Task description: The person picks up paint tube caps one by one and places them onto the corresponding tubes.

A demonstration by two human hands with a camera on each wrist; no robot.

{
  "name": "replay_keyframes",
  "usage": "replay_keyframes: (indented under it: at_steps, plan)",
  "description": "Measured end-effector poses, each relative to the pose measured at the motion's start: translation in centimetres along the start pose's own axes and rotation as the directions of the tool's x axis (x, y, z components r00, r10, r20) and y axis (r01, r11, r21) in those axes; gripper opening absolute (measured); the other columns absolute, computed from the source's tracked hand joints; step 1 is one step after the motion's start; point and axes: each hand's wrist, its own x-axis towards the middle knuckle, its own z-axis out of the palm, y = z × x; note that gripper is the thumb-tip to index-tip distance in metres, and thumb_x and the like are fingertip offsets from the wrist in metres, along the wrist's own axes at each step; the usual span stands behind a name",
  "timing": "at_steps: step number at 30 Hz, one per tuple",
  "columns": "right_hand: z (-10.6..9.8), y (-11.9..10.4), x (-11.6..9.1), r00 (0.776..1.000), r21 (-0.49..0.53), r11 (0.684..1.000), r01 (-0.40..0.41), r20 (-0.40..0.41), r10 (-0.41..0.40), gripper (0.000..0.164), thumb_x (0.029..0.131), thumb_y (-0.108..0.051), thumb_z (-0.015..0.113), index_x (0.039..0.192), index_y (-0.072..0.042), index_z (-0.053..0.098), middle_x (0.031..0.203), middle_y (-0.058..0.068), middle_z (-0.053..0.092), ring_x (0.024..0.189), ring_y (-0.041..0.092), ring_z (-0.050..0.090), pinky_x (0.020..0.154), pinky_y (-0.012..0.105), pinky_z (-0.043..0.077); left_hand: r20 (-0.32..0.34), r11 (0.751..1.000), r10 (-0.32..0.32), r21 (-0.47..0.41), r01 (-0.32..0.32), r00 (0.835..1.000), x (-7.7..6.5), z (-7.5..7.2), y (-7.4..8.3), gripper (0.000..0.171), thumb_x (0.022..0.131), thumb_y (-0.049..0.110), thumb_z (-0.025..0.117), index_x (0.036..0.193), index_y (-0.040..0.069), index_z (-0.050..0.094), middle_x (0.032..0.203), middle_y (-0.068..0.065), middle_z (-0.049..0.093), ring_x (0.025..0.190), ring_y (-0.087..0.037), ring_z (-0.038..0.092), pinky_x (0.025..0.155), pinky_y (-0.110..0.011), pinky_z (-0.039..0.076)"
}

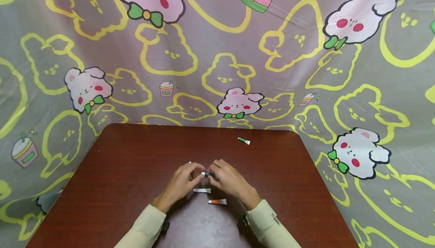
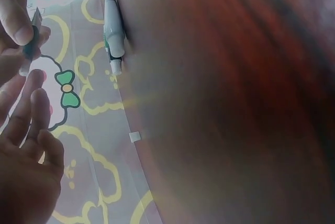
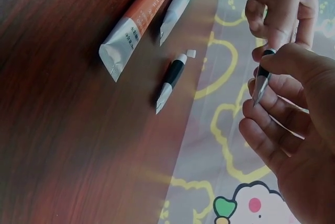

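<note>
Both hands meet over the table around a small dark paint tube (image 1: 207, 174) with a white end. My right hand (image 1: 229, 178) pinches its body between thumb and fingers, and in the right wrist view the tube's silver crimped tail (image 3: 259, 94) points down. From the other side, my left hand (image 1: 181, 180) has thumb and index fingertips at the white end (image 2: 24, 68), its other fingers spread loosely. Just below the hands lie a white paint tube (image 1: 202, 190) and an orange paint tube (image 1: 217, 202), both with caps toward the left.
A green paint tube (image 1: 243, 140) lies near the table's far edge, right of centre. A tiny white piece (image 3: 191, 53) sits on the brown table (image 1: 136, 146), just beyond my left hand. Patterned cloth (image 1: 204, 100) hangs behind and beside the table.
</note>
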Motion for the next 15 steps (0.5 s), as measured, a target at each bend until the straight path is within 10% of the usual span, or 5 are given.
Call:
replay_keyframes:
  at_steps: [15]
  plan:
    - [-0.22, -0.29, 0.13, 1.000, -0.019, 1.000, 0.006, -0.022, -0.006, 0.012, 0.094, -0.017, 0.083, 0.101, -0.014, 0.074, 0.096, -0.003, 0.068, 0.090, 0.013, 0.061, 0.080, 0.028, 0.056, -0.026, 0.999, 0.002, 0.041, -0.001, 1.000, -0.08, 0.03, 0.13, 0.008, 0.097, 0.019, 0.084, 0.102, 0.019, 0.079, 0.087, 0.011, 0.071, 0.076, -0.008, 0.060, 0.070, -0.026, 0.049]
